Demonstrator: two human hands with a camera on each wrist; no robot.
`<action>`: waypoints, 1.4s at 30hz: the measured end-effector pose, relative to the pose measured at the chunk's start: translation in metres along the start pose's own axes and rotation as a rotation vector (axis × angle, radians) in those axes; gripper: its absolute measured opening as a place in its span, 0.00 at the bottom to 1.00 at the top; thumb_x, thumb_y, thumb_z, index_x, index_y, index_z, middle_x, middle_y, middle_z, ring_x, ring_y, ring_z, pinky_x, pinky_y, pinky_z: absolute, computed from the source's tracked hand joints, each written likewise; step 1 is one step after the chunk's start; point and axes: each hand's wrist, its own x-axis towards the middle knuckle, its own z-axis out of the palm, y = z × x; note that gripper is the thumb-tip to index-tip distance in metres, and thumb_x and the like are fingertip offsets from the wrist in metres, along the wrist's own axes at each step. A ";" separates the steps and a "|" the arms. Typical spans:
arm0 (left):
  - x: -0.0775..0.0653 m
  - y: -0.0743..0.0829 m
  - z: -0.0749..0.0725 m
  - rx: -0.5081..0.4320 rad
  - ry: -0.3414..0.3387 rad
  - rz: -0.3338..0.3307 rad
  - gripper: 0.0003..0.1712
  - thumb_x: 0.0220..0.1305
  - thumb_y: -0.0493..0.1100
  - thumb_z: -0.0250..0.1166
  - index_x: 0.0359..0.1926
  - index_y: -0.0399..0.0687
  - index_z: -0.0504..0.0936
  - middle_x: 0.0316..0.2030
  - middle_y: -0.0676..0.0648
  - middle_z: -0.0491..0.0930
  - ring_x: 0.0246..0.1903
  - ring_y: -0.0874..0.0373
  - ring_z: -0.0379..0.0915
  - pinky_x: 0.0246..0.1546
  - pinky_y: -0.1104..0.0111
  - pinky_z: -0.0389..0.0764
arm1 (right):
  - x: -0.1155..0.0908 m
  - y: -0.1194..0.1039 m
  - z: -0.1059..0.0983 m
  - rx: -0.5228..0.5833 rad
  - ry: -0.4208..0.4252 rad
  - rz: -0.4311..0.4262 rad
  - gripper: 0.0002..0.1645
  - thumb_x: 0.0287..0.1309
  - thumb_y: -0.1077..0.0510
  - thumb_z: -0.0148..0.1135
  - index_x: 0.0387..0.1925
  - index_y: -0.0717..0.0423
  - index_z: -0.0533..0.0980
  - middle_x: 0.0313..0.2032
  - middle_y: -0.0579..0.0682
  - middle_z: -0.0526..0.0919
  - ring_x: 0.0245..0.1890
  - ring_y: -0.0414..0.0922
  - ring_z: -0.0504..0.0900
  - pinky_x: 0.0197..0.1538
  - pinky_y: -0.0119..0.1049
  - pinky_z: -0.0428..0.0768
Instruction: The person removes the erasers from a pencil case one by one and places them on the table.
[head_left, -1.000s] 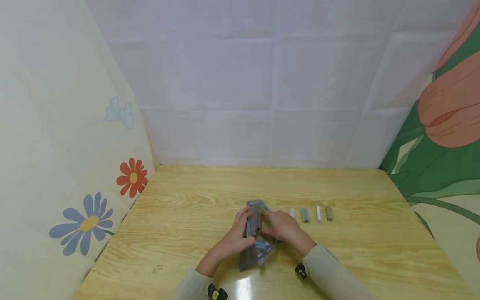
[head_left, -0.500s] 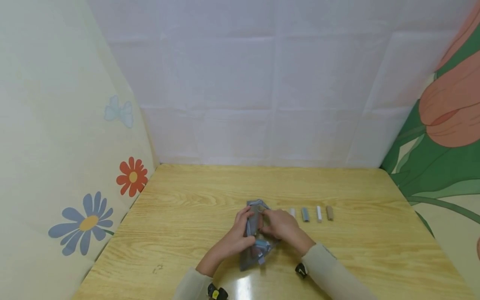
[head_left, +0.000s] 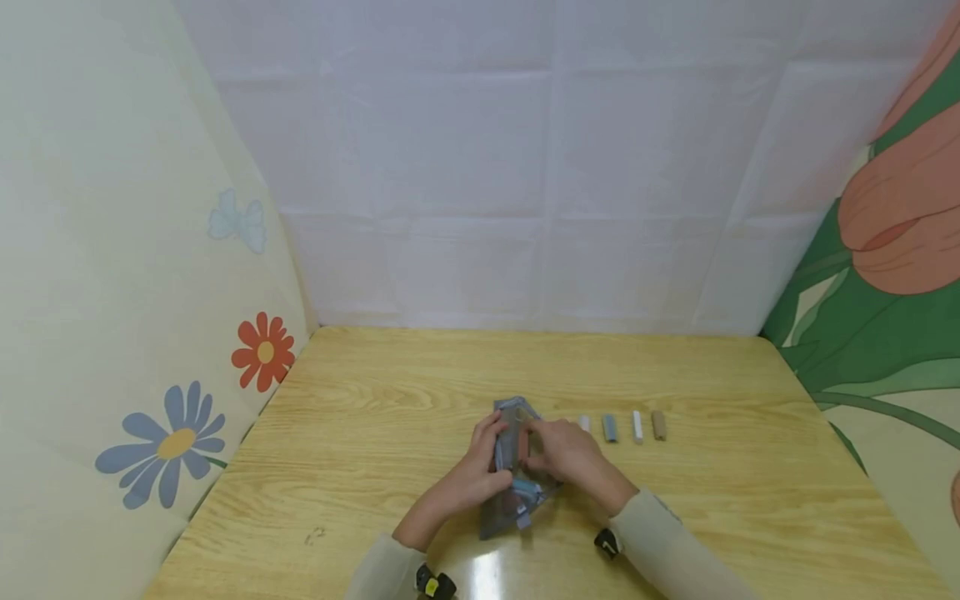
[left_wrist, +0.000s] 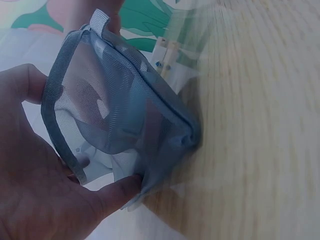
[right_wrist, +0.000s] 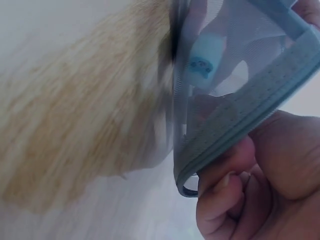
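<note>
A grey-blue mesh zip pouch (head_left: 491, 517) stands gaping on the table in the head view. My left hand (head_left: 480, 467) holds its left edge, thumb low on the mesh and fingers over the far side; the left wrist view shows this hand (left_wrist: 45, 165) around the bound rim. On the opposite edge, my right hand (head_left: 573, 454) grips with curled fingers, index and thumb tips at the opening. A reddish-brown piece (head_left: 523, 443) shows beside those fingertips. Through the mesh, the right wrist view shows a pale blue piece with a small animal-face print (right_wrist: 202, 65).
Right of the pouch a row of small pieces lies on the wooden table (head_left: 375, 375): a white one (head_left: 585, 423) partly behind my right hand, a grey-blue one (head_left: 610, 428), a slim white one (head_left: 637, 427) and a brown one (head_left: 658, 425). A white sheet (head_left: 450, 167) hangs behind.
Both hands keep their places on the pouch. The reddish-brown piece shows slightly farther right and more plainly, and the right wrist has shifted a little to the right.
</note>
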 end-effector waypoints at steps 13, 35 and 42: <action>0.000 0.003 0.001 0.022 -0.011 -0.001 0.49 0.53 0.44 0.58 0.74 0.30 0.52 0.78 0.33 0.36 0.71 0.33 0.49 0.65 0.40 0.65 | -0.011 -0.003 -0.009 0.015 0.006 -0.026 0.18 0.51 0.48 0.76 0.43 0.43 0.80 0.30 0.47 0.84 0.24 0.42 0.74 0.26 0.37 0.73; 0.000 0.003 0.003 0.017 -0.012 -0.019 0.50 0.54 0.45 0.58 0.75 0.29 0.50 0.78 0.34 0.36 0.70 0.34 0.52 0.65 0.43 0.65 | -0.033 0.001 -0.021 0.047 0.056 -0.077 0.25 0.52 0.49 0.76 0.51 0.50 0.81 0.19 0.40 0.73 0.19 0.39 0.69 0.21 0.33 0.67; -0.001 0.002 0.003 0.023 -0.020 -0.022 0.51 0.55 0.46 0.58 0.76 0.30 0.50 0.78 0.35 0.36 0.69 0.34 0.53 0.64 0.41 0.67 | -0.039 0.002 -0.026 0.037 0.084 -0.084 0.30 0.51 0.49 0.76 0.55 0.54 0.80 0.19 0.38 0.74 0.19 0.37 0.70 0.22 0.32 0.69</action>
